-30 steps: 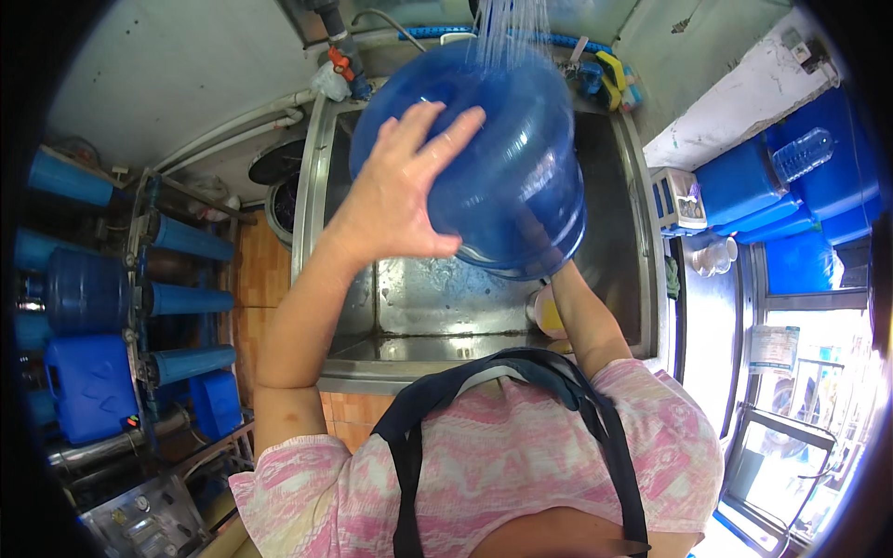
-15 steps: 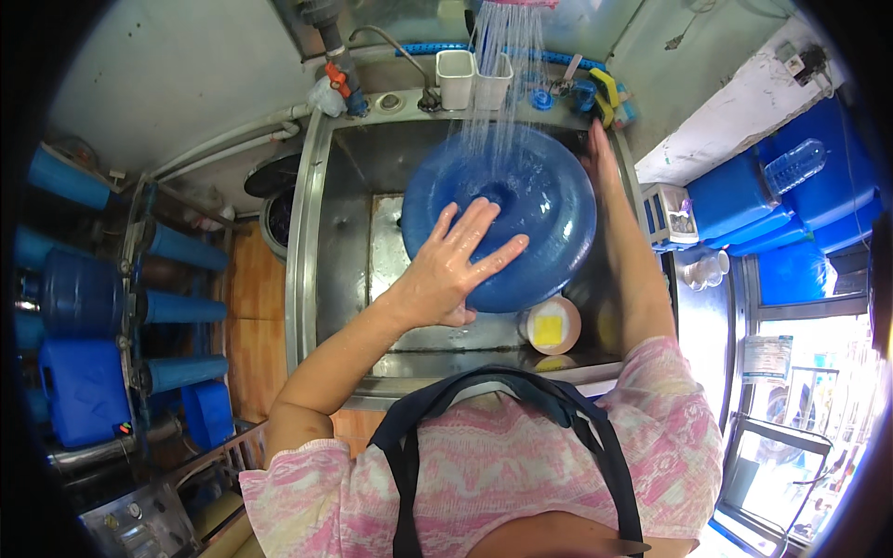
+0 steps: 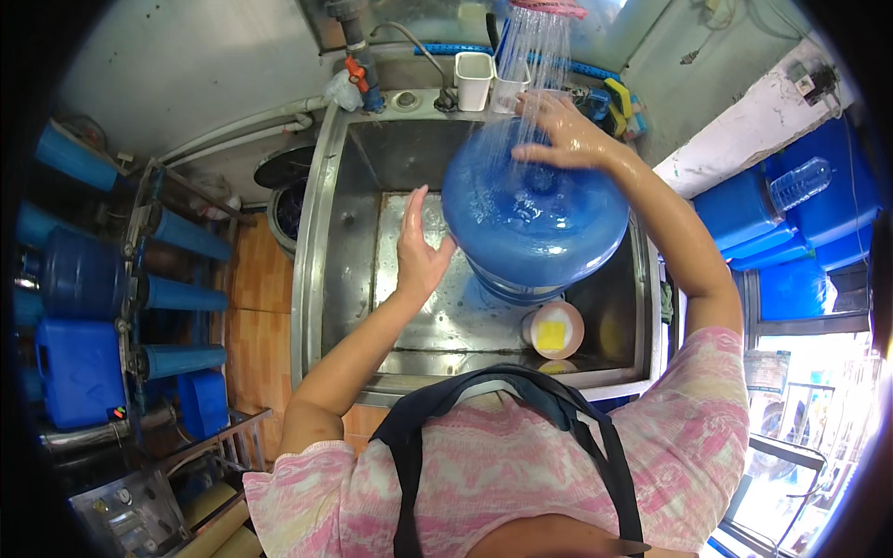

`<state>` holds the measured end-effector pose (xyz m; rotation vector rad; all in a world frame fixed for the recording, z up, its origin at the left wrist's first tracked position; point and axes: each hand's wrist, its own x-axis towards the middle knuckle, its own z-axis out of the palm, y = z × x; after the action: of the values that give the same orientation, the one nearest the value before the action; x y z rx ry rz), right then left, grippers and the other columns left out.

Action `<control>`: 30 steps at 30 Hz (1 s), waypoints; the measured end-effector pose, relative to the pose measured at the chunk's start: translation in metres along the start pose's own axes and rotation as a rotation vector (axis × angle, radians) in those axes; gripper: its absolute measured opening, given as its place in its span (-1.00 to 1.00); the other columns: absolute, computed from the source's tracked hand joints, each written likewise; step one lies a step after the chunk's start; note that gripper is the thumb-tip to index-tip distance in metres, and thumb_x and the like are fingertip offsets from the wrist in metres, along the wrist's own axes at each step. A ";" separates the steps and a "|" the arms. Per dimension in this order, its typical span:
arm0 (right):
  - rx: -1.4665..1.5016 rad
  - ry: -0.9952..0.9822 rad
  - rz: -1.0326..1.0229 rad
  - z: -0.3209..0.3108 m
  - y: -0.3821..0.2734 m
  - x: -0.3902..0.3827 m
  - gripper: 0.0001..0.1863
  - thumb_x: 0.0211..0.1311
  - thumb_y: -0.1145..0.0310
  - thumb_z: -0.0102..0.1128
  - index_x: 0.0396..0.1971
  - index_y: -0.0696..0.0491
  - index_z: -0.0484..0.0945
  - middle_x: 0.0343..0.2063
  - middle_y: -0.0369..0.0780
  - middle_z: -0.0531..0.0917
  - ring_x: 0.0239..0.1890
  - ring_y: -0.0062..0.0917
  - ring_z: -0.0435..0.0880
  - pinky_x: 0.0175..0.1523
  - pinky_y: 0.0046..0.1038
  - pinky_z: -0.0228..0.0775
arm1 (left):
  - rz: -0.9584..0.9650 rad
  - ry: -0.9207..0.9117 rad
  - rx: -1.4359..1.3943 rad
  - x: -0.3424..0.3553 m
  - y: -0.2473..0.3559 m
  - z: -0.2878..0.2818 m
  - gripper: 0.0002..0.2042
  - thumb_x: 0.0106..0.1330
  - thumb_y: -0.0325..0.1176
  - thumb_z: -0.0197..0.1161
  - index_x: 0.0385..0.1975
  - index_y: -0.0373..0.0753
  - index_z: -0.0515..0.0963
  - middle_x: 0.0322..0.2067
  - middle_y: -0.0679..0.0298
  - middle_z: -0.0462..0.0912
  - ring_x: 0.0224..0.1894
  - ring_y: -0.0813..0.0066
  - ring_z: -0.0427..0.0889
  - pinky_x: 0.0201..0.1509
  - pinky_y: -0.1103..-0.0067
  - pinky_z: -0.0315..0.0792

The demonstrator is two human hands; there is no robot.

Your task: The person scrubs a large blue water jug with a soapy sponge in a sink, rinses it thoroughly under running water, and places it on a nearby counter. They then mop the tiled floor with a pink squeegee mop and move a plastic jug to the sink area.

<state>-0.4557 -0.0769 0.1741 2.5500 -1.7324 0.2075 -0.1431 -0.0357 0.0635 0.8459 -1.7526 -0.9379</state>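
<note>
A large blue water jug (image 3: pixel 549 232) stands in the steel sink (image 3: pixel 391 330), its broad rounded end with a central hollow facing up and water splashing over it. My left hand (image 3: pixel 423 256) is at the jug's left side, fingers stretched upward, the thumb side close to the wall of the jug. Whether it touches is hard to tell. Over the jug's far top my right hand (image 3: pixel 569 135) spreads its fingers under the falling water, slightly blurred. A pinkish round bowl (image 3: pixel 573 337) with a yellow sponge (image 3: pixel 551 336) in it sits at the near right of the sink.
A pink-rimmed shower head (image 3: pixel 558 7) pours water from above. White plastic cups (image 3: pixel 473 82), a curved thin tap (image 3: pixel 409 42) and yellow-black brushes (image 3: pixel 616 104) line the back ledge. Blue filter cylinders (image 3: pixel 186 290) stand left; blue containers (image 3: pixel 735 209) are stacked right.
My right hand has gone from the jug's right side to its far top. My left hand has left the top for the left side. The jug appears tilted and shifted rightward.
</note>
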 end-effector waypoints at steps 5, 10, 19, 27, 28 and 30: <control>0.015 -0.009 -0.271 -0.018 -0.049 -0.029 -0.10 0.21 -0.41 0.06 0.45 -0.21 0.22 0.46 0.06 0.12 0.52 0.00 0.02 0.49 0.13 -0.11 | -0.295 0.072 -0.421 0.028 -0.057 0.046 -0.69 0.42 -0.39 0.20 0.09 -0.39 0.51 -0.03 0.11 0.65 0.01 0.44 0.62 0.01 0.59 0.50; 0.106 -0.142 -0.639 -0.018 -0.093 -0.022 -0.16 0.18 -0.39 0.09 0.32 -0.11 0.39 0.40 -0.01 0.25 0.47 -0.05 0.15 0.47 0.08 -0.04 | -0.609 -0.072 -0.541 0.107 -0.080 0.079 -0.61 0.43 -0.09 0.24 0.02 -0.30 0.56 -0.14 0.16 0.68 -0.15 0.41 0.67 -0.03 0.53 0.54; -0.139 -0.221 0.102 -0.012 -0.044 0.023 -0.07 0.23 -0.54 -0.21 0.30 -0.08 0.43 0.17 0.02 0.56 0.21 -0.08 0.55 0.24 -0.08 0.42 | -0.873 -0.419 -1.193 0.113 -0.068 0.059 -0.35 0.50 0.19 -0.05 0.24 -0.31 0.43 0.15 0.05 0.56 0.18 0.17 0.55 0.27 0.27 0.45; -0.238 -0.362 0.750 -0.027 0.010 0.001 -0.24 0.43 -0.36 -0.34 0.32 -0.09 0.41 0.01 0.00 0.67 0.10 -0.08 0.64 0.18 -0.10 0.47 | -0.405 -0.298 -0.742 0.056 -0.014 0.041 -0.32 0.52 0.12 -0.01 0.42 -0.31 0.21 0.35 0.16 0.35 0.44 0.32 0.19 0.54 0.40 -0.08; -0.200 -0.350 0.734 -0.026 0.009 -0.008 -0.25 0.43 -0.34 -0.32 0.34 -0.11 0.37 0.08 0.02 0.62 0.17 -0.06 0.59 0.21 -0.07 0.43 | -0.458 -0.245 -0.732 0.049 -0.007 0.046 -0.32 0.52 0.12 -0.02 0.44 -0.30 0.19 0.36 0.15 0.34 0.44 0.31 0.19 0.54 0.40 -0.07; -0.225 -0.237 0.579 -0.022 -0.001 -0.025 -0.28 0.44 -0.32 -0.28 0.39 -0.16 0.30 0.23 0.05 0.48 0.31 -0.03 0.42 0.28 0.00 0.34 | -0.576 -0.194 -0.794 0.049 -0.002 0.051 -0.31 0.53 0.13 -0.05 0.44 -0.30 0.18 0.36 0.14 0.34 0.43 0.28 0.23 0.53 0.38 0.01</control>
<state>-0.4656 -0.0512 0.1923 1.9273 -2.3862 -0.2674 -0.2066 -0.0676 0.0680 0.7319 -1.1038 -1.9748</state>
